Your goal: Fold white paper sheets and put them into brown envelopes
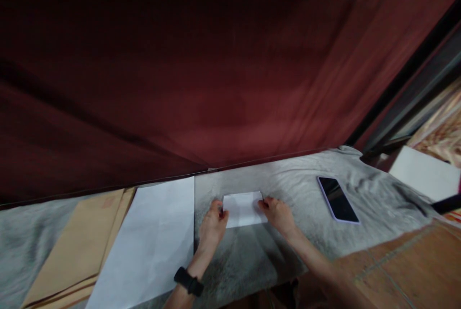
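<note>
A small folded white paper (243, 208) lies flat on a grey cloth-covered table (295, 179). My left hand (212, 226) presses its left edge with fingers curled down; a black watch sits on that wrist. My right hand (278, 214) holds the paper's right edge with the fingertips. Both hands pinch the paper against the cloth.
A large white sheet (154, 242) lies left of my hands, overlapping brown envelopes (77, 246). A black phone (337, 199) lies screen-up to the right. A dark red curtain (201, 69) hangs behind the table. A white box (423, 172) stands at far right, above a tiled floor (406, 266).
</note>
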### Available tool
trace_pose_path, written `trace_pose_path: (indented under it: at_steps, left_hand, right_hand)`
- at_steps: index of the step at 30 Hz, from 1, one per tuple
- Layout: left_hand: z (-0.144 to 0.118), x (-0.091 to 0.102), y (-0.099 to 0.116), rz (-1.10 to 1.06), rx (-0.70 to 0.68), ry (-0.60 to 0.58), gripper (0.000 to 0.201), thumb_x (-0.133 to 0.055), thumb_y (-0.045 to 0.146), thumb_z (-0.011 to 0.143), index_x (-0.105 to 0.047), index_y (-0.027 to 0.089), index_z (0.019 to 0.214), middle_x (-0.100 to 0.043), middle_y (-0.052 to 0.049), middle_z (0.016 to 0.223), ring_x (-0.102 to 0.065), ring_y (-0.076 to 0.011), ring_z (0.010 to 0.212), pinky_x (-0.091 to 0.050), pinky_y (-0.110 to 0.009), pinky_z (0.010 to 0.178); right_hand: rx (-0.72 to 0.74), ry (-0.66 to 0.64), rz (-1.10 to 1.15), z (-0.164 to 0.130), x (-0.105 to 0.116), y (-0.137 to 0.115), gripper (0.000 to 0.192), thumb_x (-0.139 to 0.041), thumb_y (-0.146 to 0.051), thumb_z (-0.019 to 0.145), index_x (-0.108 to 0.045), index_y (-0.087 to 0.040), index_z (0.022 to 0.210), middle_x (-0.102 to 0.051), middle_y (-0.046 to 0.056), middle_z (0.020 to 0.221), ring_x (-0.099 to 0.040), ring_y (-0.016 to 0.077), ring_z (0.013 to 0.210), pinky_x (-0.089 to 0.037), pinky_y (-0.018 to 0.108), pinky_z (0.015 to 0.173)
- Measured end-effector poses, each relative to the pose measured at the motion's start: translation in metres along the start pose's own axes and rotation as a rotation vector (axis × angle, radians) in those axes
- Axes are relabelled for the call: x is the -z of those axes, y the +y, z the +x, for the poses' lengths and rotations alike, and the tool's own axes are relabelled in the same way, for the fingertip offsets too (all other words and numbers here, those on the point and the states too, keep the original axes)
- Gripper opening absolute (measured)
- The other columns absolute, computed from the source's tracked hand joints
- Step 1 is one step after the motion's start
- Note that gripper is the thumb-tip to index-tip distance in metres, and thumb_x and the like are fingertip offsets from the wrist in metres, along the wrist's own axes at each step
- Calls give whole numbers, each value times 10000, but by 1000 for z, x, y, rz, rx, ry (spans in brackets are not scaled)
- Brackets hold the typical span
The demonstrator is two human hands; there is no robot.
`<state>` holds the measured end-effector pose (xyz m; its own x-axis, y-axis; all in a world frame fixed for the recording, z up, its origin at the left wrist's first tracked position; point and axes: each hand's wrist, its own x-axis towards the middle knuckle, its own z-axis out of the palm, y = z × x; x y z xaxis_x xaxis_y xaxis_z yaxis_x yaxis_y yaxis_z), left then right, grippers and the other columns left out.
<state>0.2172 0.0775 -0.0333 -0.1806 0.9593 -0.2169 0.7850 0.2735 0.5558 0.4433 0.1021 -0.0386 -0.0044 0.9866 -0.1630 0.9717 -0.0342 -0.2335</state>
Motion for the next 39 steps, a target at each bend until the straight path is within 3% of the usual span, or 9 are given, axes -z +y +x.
trace_pose_path:
  at_steps: [7, 13, 17, 22, 26, 30, 36, 39]
  left_hand:
    - [0, -10, -3, 76, -19, 59, 327, -464, 207, 977, -547, 226, 1293, -767, -51, 923, -732, -222, 856, -470, -301, 728]
    - [-2, -11, 0, 152, -73, 69, 299, -407, 188, 995, -602, 229, 1218, -776, -68, 998, -735, -225, 925, -484, -305, 773]
    - [-4, -10, 3, 191, -54, 59, 292, -411, 199, 1002, -626, 239, 1196, -783, -60, 1013, -737, -214, 928, -482, -292, 770]
    - [-5, -8, 7, 195, -22, 58, 299, -420, 231, 1018, -636, 245, 1225, -784, -60, 1056, -742, -214, 936, -498, -294, 764]
    - [-6, -7, 9, 199, -29, 55, 310, -409, 226, 1034, -636, 237, 1245, -780, -63, 1098, -744, -219, 976, -510, -303, 788]
    - [-11, -7, 13, 243, -36, 49, 348, -384, 224, 1046, -618, 218, 1304, -777, -93, 1087, -746, -254, 994, -530, -337, 807]
    - [-17, -8, 14, 278, -64, 70, 393, -355, 222, 1052, -595, 170, 1359, -763, -141, 1084, -754, -297, 970, -555, -385, 826]
    - [-18, -15, 11, 323, -117, 157, 415, -337, 133, 1017, -637, 128, 1304, -739, -174, 1132, -724, -322, 1061, -544, -452, 942]
  right_hand:
    - [24, 90, -85, -1, -8, -4, 379, -437, -397, 1070, -736, -167, 1033, -778, 161, 945, -761, 300, 911, -527, 349, 758]
    - [85, 222, -88, -2, -14, -3, 346, -408, -341, 1073, -698, -153, 1086, -752, 164, 964, -727, 280, 877, -525, 377, 789]
    - [266, 400, -11, -1, -15, -8, 278, -412, -244, 1047, -681, -199, 1101, -717, 126, 1062, -662, 271, 1021, -508, 401, 928]
    - [489, 425, 224, -8, -41, -28, 380, -378, -257, 1059, -602, -180, 1356, -639, 127, 1386, -597, 257, 1260, -493, 425, 1083]
    - [506, 409, 177, -17, -65, -37, 457, -421, -301, 1060, -518, -162, 1484, -533, 127, 1538, -468, 274, 1438, -414, 478, 1186]
    - [500, 422, 105, -23, -74, -35, 493, -436, -323, 1067, -478, -148, 1526, -450, 134, 1603, -389, 272, 1500, -338, 476, 1236]
    - [464, 491, 50, -27, -78, -35, 512, -451, -352, 1065, -467, -157, 1538, -390, 163, 1632, -359, 302, 1516, -358, 486, 1213]
    - [473, 532, 14, -26, -83, -34, 532, -467, -339, 1054, -441, -156, 1553, -388, 165, 1633, -375, 304, 1507, -372, 486, 1202]
